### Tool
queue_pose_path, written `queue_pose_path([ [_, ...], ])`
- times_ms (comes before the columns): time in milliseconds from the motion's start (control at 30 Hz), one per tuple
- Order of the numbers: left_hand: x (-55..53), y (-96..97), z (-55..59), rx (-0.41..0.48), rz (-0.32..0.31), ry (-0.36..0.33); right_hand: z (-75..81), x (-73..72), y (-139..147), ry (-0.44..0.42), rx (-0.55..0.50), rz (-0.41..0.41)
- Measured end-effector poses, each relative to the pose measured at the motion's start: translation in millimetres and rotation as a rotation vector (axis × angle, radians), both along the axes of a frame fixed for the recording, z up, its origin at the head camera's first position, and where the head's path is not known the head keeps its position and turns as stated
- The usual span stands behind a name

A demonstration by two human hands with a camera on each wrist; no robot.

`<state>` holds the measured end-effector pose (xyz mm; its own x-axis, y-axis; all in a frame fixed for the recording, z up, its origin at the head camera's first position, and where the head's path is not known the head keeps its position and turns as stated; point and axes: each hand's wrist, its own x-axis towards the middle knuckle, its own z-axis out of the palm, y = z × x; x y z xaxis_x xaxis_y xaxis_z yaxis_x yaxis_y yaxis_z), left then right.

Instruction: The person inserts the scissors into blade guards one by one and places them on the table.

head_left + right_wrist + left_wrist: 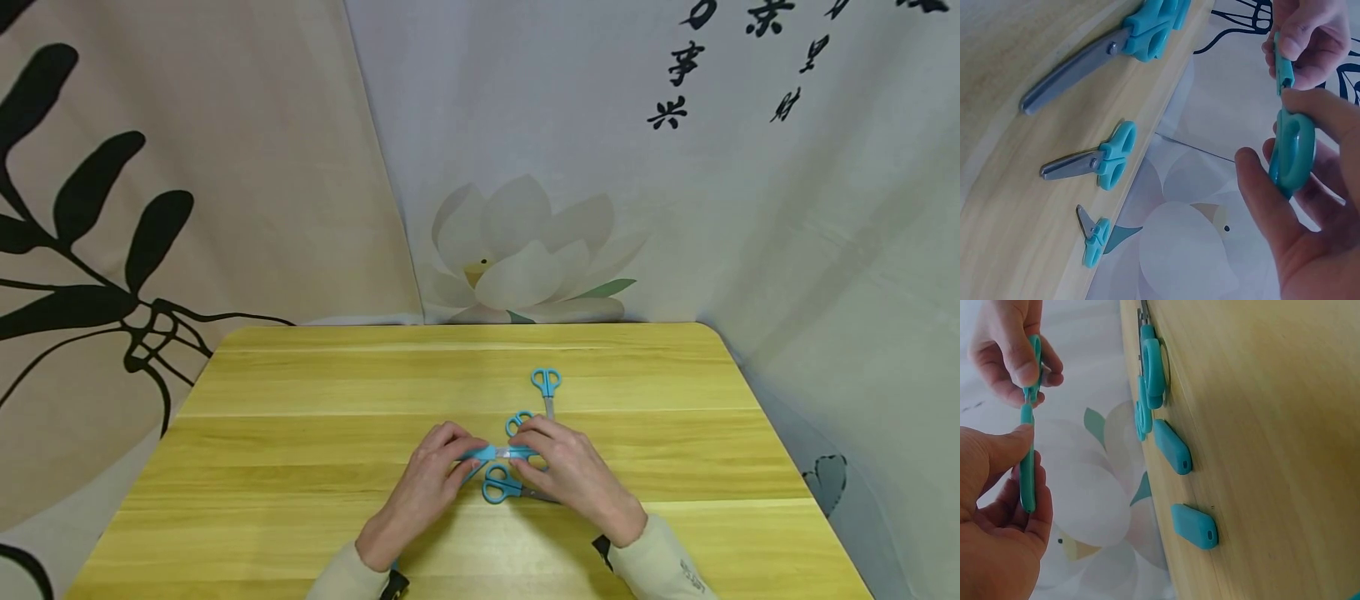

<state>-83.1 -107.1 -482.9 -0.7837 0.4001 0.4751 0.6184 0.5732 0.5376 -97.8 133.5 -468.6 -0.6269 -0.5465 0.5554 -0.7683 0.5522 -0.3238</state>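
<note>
My left hand pinches a turquoise blade cover between thumb and fingers. Opposite it, my right hand holds a pair of scissors by the turquoise handles. Both are held above the table, lined up end to end. The cover sits over much of the blades; a short strip of metal shows between cover and handles in the head view. Close by on the table lie uncovered scissors, partly behind my right hand, and more scissors farther back.
Smaller scissors lie farthest back, blades slightly spread in the right wrist view. Two loose blade covers, a nearer cover and a farther cover, rest on the wooden table. A printed curtain hangs behind the table's back edge.
</note>
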Motion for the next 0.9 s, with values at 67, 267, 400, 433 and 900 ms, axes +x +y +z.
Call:
queue_pose_path([
  [67, 0.0, 0.3, 0.7, 0.004, -0.001, -0.007, 0.0, -0.6, 0.1, 0.005, -0.001, 0.0],
  [267, -0.7, 1.3, 2.0, 0.008, -0.002, -0.021, 0.3, -2.2, 1.3, 0.014, 0.008, -0.002],
  [400, -1.2, 1.5, 2.3, 0.006, -0.012, -0.016, 0.4, -2.3, 1.8, 0.003, 0.013, 0.001],
  [433, -1.3, 1.5, 2.1, 0.007, -0.014, -0.014, 0.5, -2.3, 1.8, 0.0, 0.014, 0.0],
  [900, -2.0, 3.5, 3.2, 0.009, -0.022, 0.001, 2.3, -2.2, 0.8, -0.005, 0.011, 0.001],
])
